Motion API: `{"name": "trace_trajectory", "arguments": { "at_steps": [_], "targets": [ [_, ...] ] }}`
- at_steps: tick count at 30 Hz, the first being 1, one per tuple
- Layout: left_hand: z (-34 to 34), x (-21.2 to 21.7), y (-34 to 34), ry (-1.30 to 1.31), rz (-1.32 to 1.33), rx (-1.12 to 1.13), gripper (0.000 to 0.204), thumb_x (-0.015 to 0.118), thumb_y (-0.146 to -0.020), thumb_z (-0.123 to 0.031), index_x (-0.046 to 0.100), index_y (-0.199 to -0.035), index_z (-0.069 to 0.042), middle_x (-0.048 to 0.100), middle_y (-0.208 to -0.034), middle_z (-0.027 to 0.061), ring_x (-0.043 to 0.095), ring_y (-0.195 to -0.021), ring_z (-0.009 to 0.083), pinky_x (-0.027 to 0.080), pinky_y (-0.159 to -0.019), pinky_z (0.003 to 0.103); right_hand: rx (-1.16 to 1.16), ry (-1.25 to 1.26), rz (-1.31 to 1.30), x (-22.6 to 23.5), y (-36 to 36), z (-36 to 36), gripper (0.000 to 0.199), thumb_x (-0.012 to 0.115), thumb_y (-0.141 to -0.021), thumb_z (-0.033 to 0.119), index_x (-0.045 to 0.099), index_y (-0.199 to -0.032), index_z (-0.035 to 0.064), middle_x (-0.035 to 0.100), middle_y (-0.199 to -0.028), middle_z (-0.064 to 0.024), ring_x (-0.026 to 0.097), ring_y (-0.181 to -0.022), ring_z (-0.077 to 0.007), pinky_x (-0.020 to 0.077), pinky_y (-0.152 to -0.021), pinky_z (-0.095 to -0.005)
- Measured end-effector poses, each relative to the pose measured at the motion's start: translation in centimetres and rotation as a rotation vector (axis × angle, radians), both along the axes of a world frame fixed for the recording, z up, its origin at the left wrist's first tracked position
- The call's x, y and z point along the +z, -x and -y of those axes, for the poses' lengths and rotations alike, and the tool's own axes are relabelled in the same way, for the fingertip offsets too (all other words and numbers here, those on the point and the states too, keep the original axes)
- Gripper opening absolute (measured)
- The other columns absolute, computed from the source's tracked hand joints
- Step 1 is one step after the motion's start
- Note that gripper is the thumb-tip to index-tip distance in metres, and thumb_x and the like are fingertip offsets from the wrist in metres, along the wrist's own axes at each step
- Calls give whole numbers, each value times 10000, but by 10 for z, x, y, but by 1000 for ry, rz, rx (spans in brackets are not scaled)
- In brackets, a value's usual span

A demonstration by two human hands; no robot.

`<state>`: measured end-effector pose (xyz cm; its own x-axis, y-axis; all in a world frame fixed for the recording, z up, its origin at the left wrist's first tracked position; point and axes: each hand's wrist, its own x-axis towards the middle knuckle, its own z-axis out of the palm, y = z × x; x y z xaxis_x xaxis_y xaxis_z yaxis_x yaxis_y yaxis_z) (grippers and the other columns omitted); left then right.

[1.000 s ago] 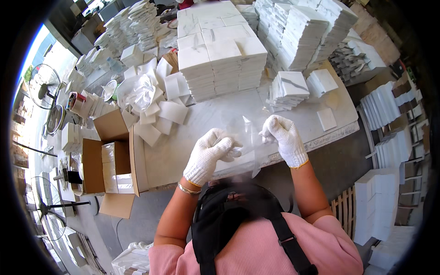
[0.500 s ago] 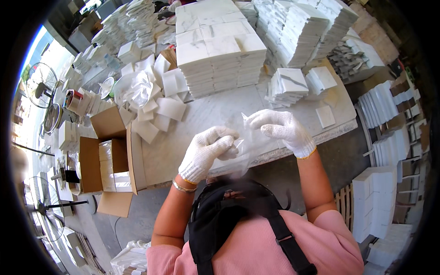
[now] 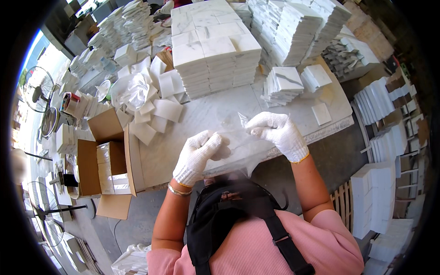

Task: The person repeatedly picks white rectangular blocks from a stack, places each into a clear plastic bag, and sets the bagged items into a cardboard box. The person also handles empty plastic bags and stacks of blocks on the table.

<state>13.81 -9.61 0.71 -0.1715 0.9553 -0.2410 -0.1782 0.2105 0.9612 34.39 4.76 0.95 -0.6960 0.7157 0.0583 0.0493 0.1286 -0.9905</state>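
Observation:
A thin, see-through plastic sheet or bag (image 3: pixel 241 145) stretches between my two white-gloved hands above the front edge of the marble-topped table (image 3: pixel 160 158). My left hand (image 3: pixel 198 153) pinches its left side. On the other side, my right hand (image 3: pixel 277 134) grips the upper part between thumb and fingers, with a crumpled corner sticking up beside the fingertips. The lower part of the plastic hangs over the table edge. Beyond my right hand, a single white tile (image 3: pixel 321 113) lies flat near a short tile stack (image 3: pixel 286 85).
A tall block of stacked marble tiles (image 3: pixel 215 59) stands at the back. White foam sheets (image 3: pixel 167 110) and crumpled plastic (image 3: pixel 136 90) lie to its left. An open cardboard box (image 3: pixel 87 167) holding wrapped packs sits left of the table, near standing fans (image 3: pixel 41 211).
My hands have moved slightly apart, drawing the plastic wider between them. My left hand shifted a little left and down. The view has tilted slightly.

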Motion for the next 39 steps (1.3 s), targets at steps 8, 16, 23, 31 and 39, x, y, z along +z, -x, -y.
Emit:
{"name": "trace_trajectory", "arguments": {
  "at_steps": [8, 16, 23, 31, 39],
  "targets": [
    [3, -6, -3, -22, -14, -9, 323, 599, -996, -289, 701, -1031, 15, 729, -880, 90, 685, -813, 147, 532, -753, 285, 121, 172, 2, -2, -14, 1, 238, 766, -889, 213, 702, -843, -11, 666, -800, -29, 594, -760, -90, 480, -710, -249],
    [7, -4, -4, -1, 2, 19, 313, 603, -994, -279, 700, -1033, 17, 729, -881, 91, 686, -817, 149, 538, -762, 284, -28, -31, 3, 3, 0, 14, 192, 766, -878, 180, 716, -869, -5, 661, -781, -26, 587, -756, -84, 476, -710, -244],
    [7, -6, -4, -28, -37, 26, 275, 605, -992, -240, 697, -1024, 17, 725, -866, 88, 676, -792, 142, 537, -749, 281, 50, 135, 47, -6, -13, 7, 296, 748, -906, 291, 709, -835, 7, 640, -739, -5, 569, -708, -86, 450, -655, -245],
    [6, -8, -6, -19, -18, 38, 266, 590, -997, -238, 688, -995, 9, 713, -822, 78, 660, -738, 134, 528, -710, 274, 14, 176, -22, 0, -5, 13, 234, 708, -936, 225, 729, -909, -7, 678, -785, -25, 618, -774, -106, 502, -720, -255],
    [1, -5, -3, -3, -46, 50, 289, 590, -1002, -269, 686, -1000, 4, 712, -837, 68, 661, -766, 130, 521, -711, 270, 32, 95, 59, 2, -7, 10, 290, 754, -908, 269, 706, -828, -5, 665, -755, -17, 587, -721, -82, 477, -675, -243]
  ]
}}
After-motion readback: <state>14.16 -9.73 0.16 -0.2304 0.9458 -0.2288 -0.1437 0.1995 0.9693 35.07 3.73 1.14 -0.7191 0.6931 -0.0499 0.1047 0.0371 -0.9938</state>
